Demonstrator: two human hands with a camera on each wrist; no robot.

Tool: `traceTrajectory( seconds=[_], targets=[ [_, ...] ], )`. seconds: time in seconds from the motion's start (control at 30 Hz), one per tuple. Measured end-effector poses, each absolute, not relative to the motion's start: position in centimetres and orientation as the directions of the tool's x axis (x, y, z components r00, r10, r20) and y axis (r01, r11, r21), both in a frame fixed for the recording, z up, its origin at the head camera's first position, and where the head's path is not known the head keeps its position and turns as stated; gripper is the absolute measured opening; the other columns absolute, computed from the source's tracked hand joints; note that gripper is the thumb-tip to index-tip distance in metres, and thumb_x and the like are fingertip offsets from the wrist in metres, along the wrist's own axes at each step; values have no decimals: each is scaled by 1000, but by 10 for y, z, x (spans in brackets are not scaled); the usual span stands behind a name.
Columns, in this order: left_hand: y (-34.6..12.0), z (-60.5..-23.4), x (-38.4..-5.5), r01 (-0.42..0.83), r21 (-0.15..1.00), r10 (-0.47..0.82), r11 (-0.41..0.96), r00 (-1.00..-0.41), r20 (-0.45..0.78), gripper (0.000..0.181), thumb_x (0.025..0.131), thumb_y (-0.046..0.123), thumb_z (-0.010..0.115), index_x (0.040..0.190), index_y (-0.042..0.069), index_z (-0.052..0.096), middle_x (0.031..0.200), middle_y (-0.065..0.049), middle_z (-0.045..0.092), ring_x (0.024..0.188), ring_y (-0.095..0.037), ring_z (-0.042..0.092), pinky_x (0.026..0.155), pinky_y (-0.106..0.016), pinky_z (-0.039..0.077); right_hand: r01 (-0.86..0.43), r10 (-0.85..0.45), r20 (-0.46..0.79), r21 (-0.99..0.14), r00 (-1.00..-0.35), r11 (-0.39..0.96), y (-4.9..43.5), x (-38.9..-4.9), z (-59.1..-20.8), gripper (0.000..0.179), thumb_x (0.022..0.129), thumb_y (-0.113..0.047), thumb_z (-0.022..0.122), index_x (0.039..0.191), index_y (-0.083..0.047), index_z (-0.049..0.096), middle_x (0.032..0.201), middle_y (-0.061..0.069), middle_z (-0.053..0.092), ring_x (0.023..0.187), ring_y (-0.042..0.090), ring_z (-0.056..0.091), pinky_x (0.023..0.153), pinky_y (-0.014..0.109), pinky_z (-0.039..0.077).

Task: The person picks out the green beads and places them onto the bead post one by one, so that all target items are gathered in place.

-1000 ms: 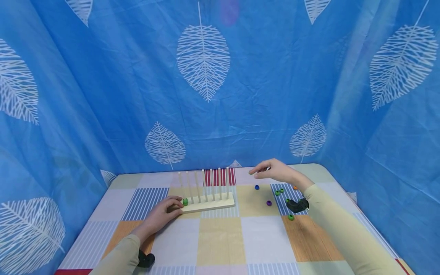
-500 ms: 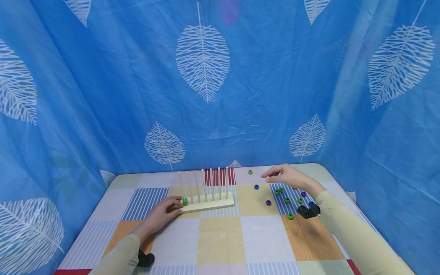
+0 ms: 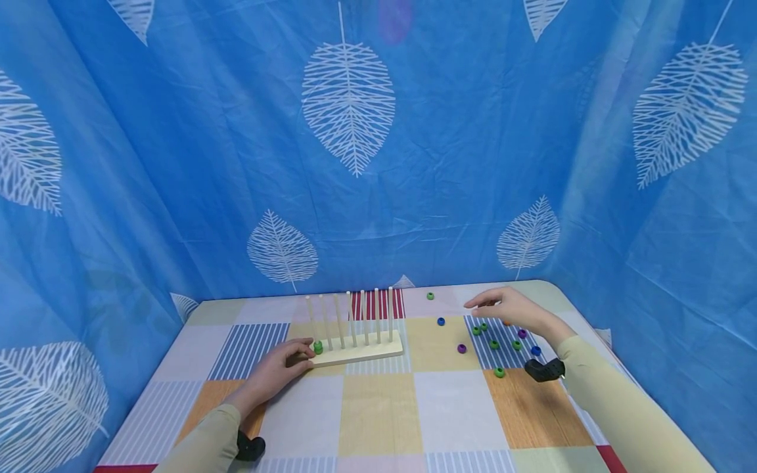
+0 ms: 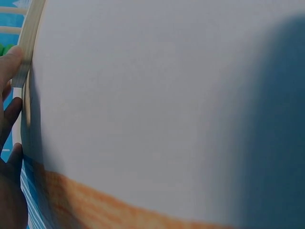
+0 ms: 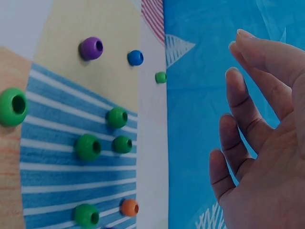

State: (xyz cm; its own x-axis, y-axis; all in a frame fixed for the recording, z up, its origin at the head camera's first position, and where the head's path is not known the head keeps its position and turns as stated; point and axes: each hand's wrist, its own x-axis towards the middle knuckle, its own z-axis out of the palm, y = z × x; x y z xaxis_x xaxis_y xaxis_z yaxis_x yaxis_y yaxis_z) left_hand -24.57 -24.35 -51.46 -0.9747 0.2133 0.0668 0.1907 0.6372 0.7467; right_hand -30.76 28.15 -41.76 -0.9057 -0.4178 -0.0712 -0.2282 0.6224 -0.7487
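A wooden peg rack (image 3: 357, 353) with a row of upright pegs stands left of the middle in the head view. Green beads (image 3: 318, 347) sit low on its leftmost peg. My left hand (image 3: 280, 369) grips the rack's left end, thumb at the front edge; the left wrist view shows the thumb (image 4: 10, 64) against the wood. My right hand (image 3: 514, 310) is held above the table's right side, fingers loosely bent and holding nothing. In the right wrist view the fingertips are apart from one another, with beads on the cloth beyond.
On the patchwork tablecloth (image 3: 378, 414) lie several green beads (image 3: 494, 345), purple beads (image 3: 462, 349), blue beads (image 3: 441, 322) and an orange bead (image 5: 129, 207). One green bead (image 3: 430, 296) lies near the back edge. A blue leaf-print curtain (image 3: 414, 131) encloses the table.
My right hand has moved right and slightly nearer, uncovering the green bead by the back edge and several beads under the wrist. My left hand and the peg rack have stayed put.
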Motion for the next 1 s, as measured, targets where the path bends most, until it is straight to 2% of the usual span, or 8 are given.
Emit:
traceTrajectory(
  seconds=[0.07, 0.33, 0.63, 1.0],
  targets=[
    [-244, -515, -246, 191, 749, 214, 634, -974, 67, 8, 96, 24, 75, 103, 26, 72, 145, -8, 58, 139, -38, 47, 116, -60, 32, -219, -406, -69, -753, -911, 620, 285, -306, -420, 33, 99, -40, 69, 126, -22, 73, 133, 8, 65, 119, 30, 61, 97, 62, 50],
    [-244, -516, -246, 192, 751, 217, 632, -974, 66, 8, 95, 25, 75, 103, 26, 72, 145, -8, 58, 139, -38, 47, 116, -60, 33, -203, -357, -47, -750, -933, 630, 306, -300, -434, 41, 99, -37, 68, 131, -10, 70, 128, 10, 66, 112, 28, 59, 97, 58, 51],
    [-243, -516, -247, 180, 762, 212, 622, -976, 58, 9, 94, 23, 76, 102, 25, 73, 145, -9, 58, 139, -38, 47, 116, -60, 33, -144, -277, -63, -733, -959, 665, 330, -287, -448, 43, 99, -39, 69, 130, -9, 70, 131, 13, 65, 116, 31, 56, 95, 47, 50],
    [-243, -516, -246, 167, 768, 198, 619, -979, 53, 9, 94, 23, 76, 102, 26, 73, 144, -8, 59, 139, -38, 47, 116, -59, 34, -77, -195, -90, -700, -977, 710, 352, -273, -464, 46, 98, -42, 70, 132, -10, 70, 140, 23, 58, 126, 42, 52, 102, 64, 45]
  ],
)
